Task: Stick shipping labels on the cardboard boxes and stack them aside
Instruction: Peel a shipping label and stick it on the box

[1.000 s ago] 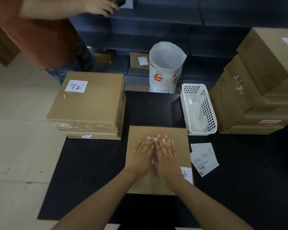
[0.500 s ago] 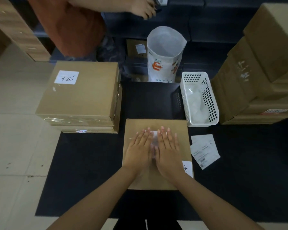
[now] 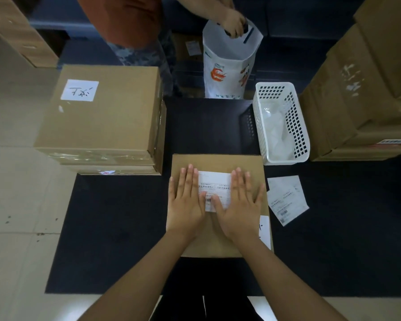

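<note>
A flat cardboard box lies in the middle of the black table. A white shipping label sits on its top face. My left hand presses flat on the label's left edge, fingers straight. My right hand lies flat over the label's right edge, its thumb across the lower part. A second small white sticker shows at the box's right edge. Loose shipping labels lie on the table to the right of the box.
A stack of taped cardboard boxes stands at the left. More boxes pile up at the right. A white plastic basket sits behind the labels. Another person's hand reaches into a white bag at the back.
My two hands have slid apart from the middle of the label toward its left and right edges, uncovering its printed face. The other person's hand has come down into the white bag.
</note>
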